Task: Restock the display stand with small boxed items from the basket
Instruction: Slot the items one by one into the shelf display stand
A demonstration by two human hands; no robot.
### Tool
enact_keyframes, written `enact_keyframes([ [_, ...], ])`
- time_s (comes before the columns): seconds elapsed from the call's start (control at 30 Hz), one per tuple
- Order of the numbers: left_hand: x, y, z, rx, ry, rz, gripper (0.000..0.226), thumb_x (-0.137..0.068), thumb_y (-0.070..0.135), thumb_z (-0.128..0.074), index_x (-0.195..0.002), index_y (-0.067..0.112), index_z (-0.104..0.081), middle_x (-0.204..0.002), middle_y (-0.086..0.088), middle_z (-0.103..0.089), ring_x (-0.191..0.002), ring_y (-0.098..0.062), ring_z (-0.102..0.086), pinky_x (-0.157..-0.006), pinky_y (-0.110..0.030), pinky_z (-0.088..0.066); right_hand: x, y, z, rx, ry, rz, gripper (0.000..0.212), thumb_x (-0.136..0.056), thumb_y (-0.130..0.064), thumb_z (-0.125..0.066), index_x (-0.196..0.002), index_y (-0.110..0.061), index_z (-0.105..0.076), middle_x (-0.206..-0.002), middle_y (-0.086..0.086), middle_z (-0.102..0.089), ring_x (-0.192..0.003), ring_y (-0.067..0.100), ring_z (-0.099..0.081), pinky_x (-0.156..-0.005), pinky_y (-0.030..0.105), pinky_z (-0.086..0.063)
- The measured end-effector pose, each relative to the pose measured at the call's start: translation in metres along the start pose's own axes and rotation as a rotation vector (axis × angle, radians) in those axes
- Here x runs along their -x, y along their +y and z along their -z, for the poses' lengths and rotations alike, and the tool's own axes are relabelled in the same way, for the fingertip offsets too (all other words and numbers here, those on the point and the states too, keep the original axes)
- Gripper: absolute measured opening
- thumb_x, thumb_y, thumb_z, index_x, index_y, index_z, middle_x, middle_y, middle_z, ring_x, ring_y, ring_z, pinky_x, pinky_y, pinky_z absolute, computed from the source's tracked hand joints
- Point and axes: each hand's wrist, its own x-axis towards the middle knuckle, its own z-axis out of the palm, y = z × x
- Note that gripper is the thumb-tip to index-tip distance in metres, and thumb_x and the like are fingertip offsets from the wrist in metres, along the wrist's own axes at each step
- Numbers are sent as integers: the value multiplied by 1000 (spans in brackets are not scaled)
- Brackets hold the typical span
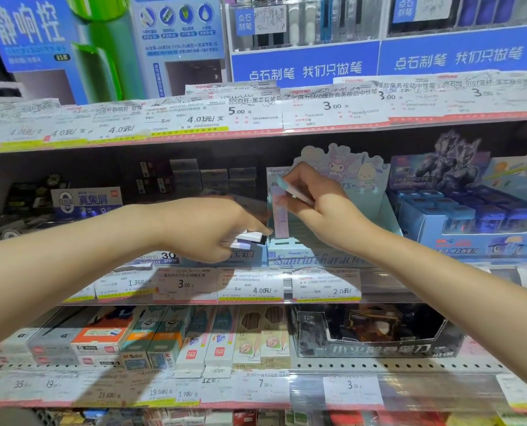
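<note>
A light-blue cartoon display stand (pixel 323 250) sits on the middle shelf, its slotted tray mostly bare. One slim pink-lilac box (pixel 279 215) stands upright at the tray's left side. My right hand (pixel 320 204) is over the stand, fingers pinched on another slim pastel box (pixel 299 193) held tilted, and it touches the top of the upright one. My left hand (pixel 213 229) hovers just left of the stand, closed around several small boxes (pixel 249 239) with white, black and lilac ends. The basket is not in view.
A blue box of sharpeners (pixel 471 216) stands right of the stand. Eraser boxes (pixel 87 201) lie to the left. Price labels (pixel 256 285) line the shelf edge. Pencil boxes (pixel 194 336) and a dark carton (pixel 378 336) fill the lower shelf. Pen displays (pixel 305 26) stand above.
</note>
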Motion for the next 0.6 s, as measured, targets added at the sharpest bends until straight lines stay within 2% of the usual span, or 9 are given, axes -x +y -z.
enact_keyframes([
  [0.07, 0, 0, 0, -10, -8, 1, 70, -76, 4, -49, -138, 34, -39, -55, -5, -56, -51, -10, -49, -49, -18, -38, 1, 0, -3, 19, -24, 22, 11, -88, -8, -57, -87, -14, -48, -66, -10, -50, -58, -5, -45, -53, 8, -32],
  [0.13, -2, 0, -1, 5, -11, -8, 69, -77, 3, -49, -137, 34, -38, -52, -2, -53, -50, -4, -49, -45, -14, -34, 4, 1, -5, 57, -31, 28, 14, -86, -2, -56, -84, -13, -49, -64, -16, -46, -59, -9, -46, -53, 6, -33],
  [0.2, -3, -4, -3, 17, 0, -33, 68, -75, 5, -47, -134, 38, -40, -66, -1, -65, -59, 2, -56, -52, -11, -42, 5, 3, -4, 91, -3, 38, 8, -84, -1, -55, -81, -8, -52, -66, -16, -44, -62, -8, -46, -55, 7, -33],
  [0.3, -4, -11, -8, 37, -22, -70, 73, -66, 15, -38, -135, 38, -39, -97, -4, -71, -85, -16, -65, -72, -36, -53, 6, 5, -1, 136, 74, 34, 16, -83, -11, -58, -71, -15, -48, -69, -13, -41, -64, 1, -41, -58, 10, -31],
  [0.37, -4, -11, -8, 40, -37, -64, 71, -67, 14, -39, -134, 38, -41, -89, 1, -71, -79, -7, -64, -69, -30, -53, 7, 5, -1, 130, 59, 3, 16, -81, -15, -57, -68, -11, -50, -66, -9, -42, -61, 4, -39, -56, 13, -29],
  [0.43, -4, -8, -4, 41, -38, -29, 67, -72, 6, -47, -134, 32, -45, -62, 12, -60, -63, 11, -56, -56, -6, -41, 9, 4, -2, 101, 25, -53, 17, -81, -16, -55, -70, -3, -54, -61, -5, -43, -56, 5, -37, -52, 15, -27],
  [0.47, -4, -3, -2, 28, -34, -12, 66, -75, 2, -49, -134, 29, -46, -53, 17, -52, -58, 15, -51, -50, -4, -35, 9, 1, -1, 65, 9, -95, 17, -83, -15, -56, -71, -2, -55, -59, -3, -44, -54, 5, -37, -50, 15, -26],
  [0.57, -1, 2, 1, 43, -41, 16, 65, -77, 2, -50, -135, 29, -44, -47, 8, -51, -52, 2, -51, -47, -11, -36, 7, -7, 6, -57, -37, -257, 11, -84, -19, -57, -77, -12, -60, -67, 3, -56, -59, 1, -50, -57, 18, -38],
  [0.6, 0, 2, 0, 71, -44, 30, 64, -76, 4, -50, -134, 31, -45, -55, 5, -58, -54, -4, -53, -54, -19, -45, 6, -9, 8, -118, -49, -312, 10, -86, -23, -56, -84, -14, -61, -77, 7, -61, -67, 3, -57, -62, 22, -43],
])
